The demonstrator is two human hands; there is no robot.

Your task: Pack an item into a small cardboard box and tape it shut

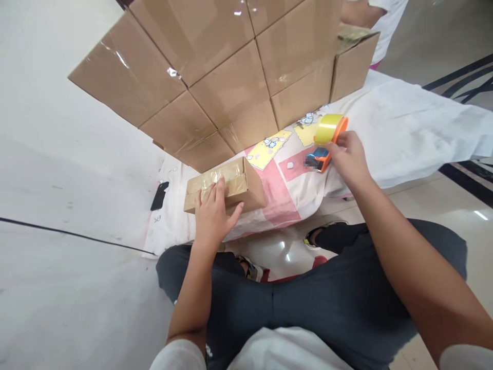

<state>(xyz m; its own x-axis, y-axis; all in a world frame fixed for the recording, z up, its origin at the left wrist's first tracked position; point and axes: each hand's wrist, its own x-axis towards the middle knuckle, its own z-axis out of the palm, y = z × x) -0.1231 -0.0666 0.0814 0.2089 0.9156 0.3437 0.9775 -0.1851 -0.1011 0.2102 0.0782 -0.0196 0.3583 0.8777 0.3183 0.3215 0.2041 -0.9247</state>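
Note:
My left hand (213, 213) rests with spread fingers on the top of a small brown cardboard box (252, 187), which has clear tape over its upper face. To the right, my right hand (348, 156) has its fingers closed on an orange tape dispenser (342, 125). A roll of yellowish tape (328, 128) sits on the dispenser, and its blue and black lower end is at the cloth, apart from the box. Whether the dispenser touches the cloth I cannot tell.
Behind the small box stands a tall stack of taped cardboard boxes (231, 87). A patterned cloth (408, 123) covers the table. A black phone-like object (159, 196) lies at the left, near the white wall (77, 169). Another person's arm (360, 14) shows behind the stack.

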